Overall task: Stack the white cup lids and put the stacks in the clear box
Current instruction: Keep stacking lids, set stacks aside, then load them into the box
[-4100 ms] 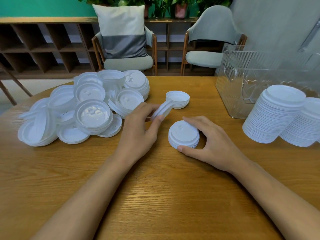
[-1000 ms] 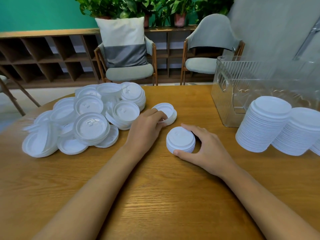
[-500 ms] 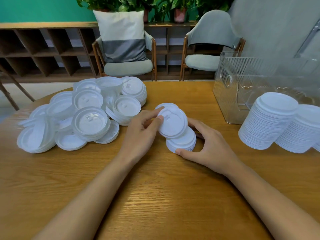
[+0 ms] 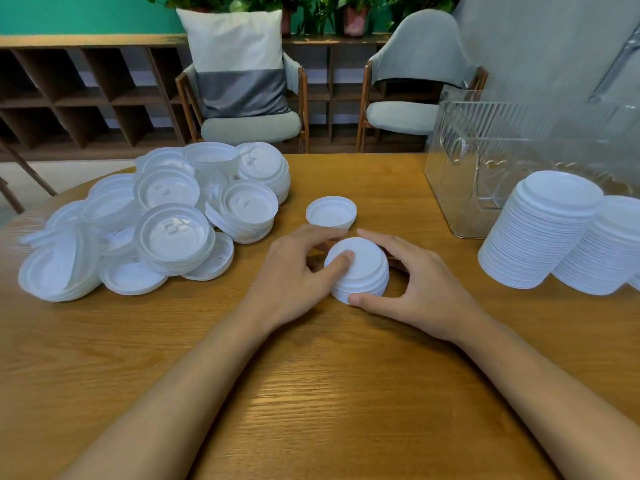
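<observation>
While the right hand (image 4: pixel 424 289) cups a short stack (image 4: pixel 363 271) of white cup lids on the wooden counter (image 4: pixel 311 393), its thumb touching the near base and its fingers curved round the far side, the left hand (image 4: pixel 294 275) meets the same stack from the other side. The left thumb presses down on the top lid, and the forefinger curls toward the far rim. Both forearms lie stretched over the counter toward the middle.

Just beyond the fingertips sits an upturned lid (image 4: pixel 331 211), rim up; whether more are nested under it I cannot tell. It appears apart from both hands.

To the left lies a loose pile (image 4: pixel 162 216) of lids, some rim up, some dome up, several nested or tilted against each other.

At the far right stands the clear box (image 4: pixel 460 188), with ribbed walls. In front of it two tall stacks (image 4: pixel 543 233) of lids stand side by side, leaning a little and touching.

Behind the counter are two chairs (image 4: pixel 401 116), the left one bearing a white and grey cushion (image 4: pixel 239 64), with a wooden cubby shelf (image 4: pixel 86 91) and potted plants (image 4: pixel 353 12) against a green wall.
</observation>
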`<state>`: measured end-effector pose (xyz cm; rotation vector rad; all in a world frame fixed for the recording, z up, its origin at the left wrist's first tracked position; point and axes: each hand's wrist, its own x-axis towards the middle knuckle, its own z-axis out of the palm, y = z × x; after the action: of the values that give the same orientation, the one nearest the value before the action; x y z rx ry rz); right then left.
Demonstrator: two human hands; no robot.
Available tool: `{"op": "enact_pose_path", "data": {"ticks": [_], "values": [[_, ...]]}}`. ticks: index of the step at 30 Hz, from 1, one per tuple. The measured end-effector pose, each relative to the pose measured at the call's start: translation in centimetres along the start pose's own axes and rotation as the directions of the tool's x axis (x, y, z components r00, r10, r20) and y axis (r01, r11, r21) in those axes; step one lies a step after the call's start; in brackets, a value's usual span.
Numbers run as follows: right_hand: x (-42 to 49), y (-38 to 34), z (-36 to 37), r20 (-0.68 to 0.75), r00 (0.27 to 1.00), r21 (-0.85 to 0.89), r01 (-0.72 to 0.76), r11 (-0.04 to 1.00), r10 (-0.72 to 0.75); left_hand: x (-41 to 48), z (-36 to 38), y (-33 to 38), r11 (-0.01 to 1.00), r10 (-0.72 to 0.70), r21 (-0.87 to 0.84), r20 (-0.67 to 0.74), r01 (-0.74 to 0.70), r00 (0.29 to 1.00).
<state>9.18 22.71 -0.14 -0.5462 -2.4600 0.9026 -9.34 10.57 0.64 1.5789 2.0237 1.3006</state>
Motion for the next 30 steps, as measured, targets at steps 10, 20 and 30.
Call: {"op": "enact_pose_path", "data": {"ticks": [10, 20, 30], "values": [[0.1, 0.1, -0.1, 0.006, 1.000, 0.026, -0.029, 0.999, 0.029, -0.1, -0.6, 0.1, 0.999, 0.045, 0.013, 0.013, -0.045, 0.999], [0.1, 0.2, -0.1, 0.062, 0.997, -0.053, -0.042, 0.998, 0.045, -0.2, 0.4, -0.6, 0.999, 0.024, -0.037, 0.055, -0.022, 0.998], [0.0, -0.1, 0.0, 0.030, 0.997, -0.054, -0.064, 0.996, 0.066, 1.2, 0.2, -2.4, 0.963, 0.226, 0.176, -0.116, -0.204, 0.967]]}}
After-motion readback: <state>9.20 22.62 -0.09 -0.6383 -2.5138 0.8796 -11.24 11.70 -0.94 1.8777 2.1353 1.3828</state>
